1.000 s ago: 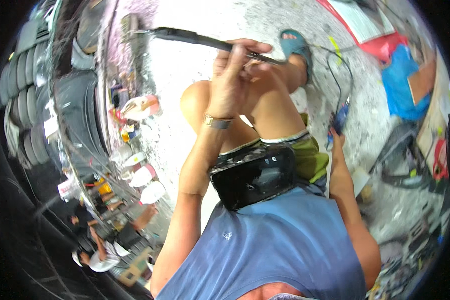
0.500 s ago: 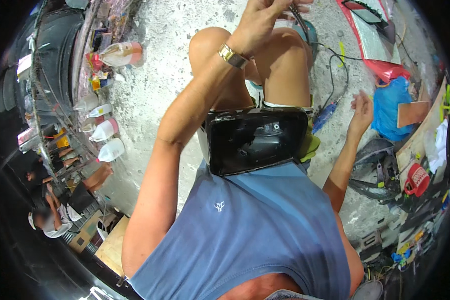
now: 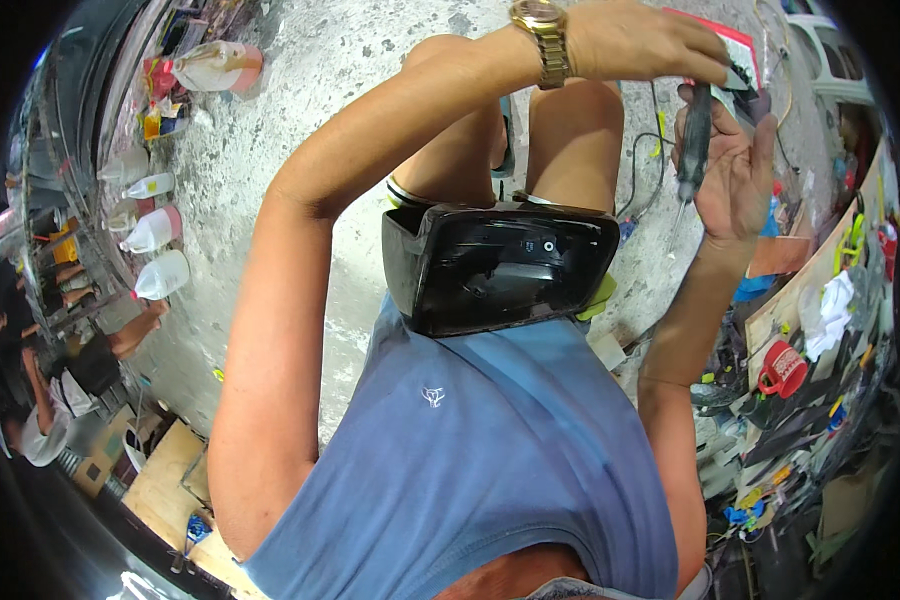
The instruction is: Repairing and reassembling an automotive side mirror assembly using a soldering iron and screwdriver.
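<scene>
My left hand (image 3: pixel 650 45), a gold watch at its wrist, reaches across to the right with its fingers closed at the top of a black-handled tool (image 3: pixel 695 140). The tool's thin metal tip points down. My right hand (image 3: pixel 735 165) is palm up just behind and beside the handle, thumb apart and fingers partly curled; whether it also grips the tool is hard to see. Across my thighs rests a glossy black hollow plastic housing (image 3: pixel 520 265), its opening facing up, and neither hand touches it.
Several plastic bottles (image 3: pixel 160 275) stand on the concrete floor at left, where another person (image 3: pixel 50 420) sits. A dark cord (image 3: pixel 638 165) lies beyond my knees. At right are a red mug (image 3: pixel 783 370), scattered parts and a white plastic chair (image 3: pixel 832 55).
My left hand has swung right, from above my knees to beside my right hand. The right hand has risen toward it. My view has shifted, and the black housing sits slightly tilted.
</scene>
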Action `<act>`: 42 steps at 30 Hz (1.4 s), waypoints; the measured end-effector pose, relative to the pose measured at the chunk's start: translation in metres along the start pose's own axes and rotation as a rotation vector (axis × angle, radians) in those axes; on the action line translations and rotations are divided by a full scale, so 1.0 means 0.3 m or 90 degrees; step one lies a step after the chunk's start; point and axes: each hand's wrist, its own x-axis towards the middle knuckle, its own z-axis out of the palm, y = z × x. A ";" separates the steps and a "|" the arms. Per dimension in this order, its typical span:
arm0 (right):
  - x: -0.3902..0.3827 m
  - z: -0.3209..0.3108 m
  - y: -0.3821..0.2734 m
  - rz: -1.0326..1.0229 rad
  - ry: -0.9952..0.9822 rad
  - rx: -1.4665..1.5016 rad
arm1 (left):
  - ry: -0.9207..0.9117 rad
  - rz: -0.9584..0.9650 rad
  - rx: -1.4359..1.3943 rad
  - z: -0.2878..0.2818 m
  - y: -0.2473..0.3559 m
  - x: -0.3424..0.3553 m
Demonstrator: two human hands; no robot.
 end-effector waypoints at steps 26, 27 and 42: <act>-0.346 0.342 0.169 -0.205 -0.205 -0.737 | 0.209 -0.882 -0.199 -0.172 0.857 -0.653; -0.344 0.354 0.182 -0.174 -0.193 -0.757 | 0.248 -0.889 -0.235 -0.160 0.843 -0.654; -0.185 0.412 0.286 0.087 -0.053 -0.809 | 0.378 -1.071 -0.450 -0.127 0.795 -0.665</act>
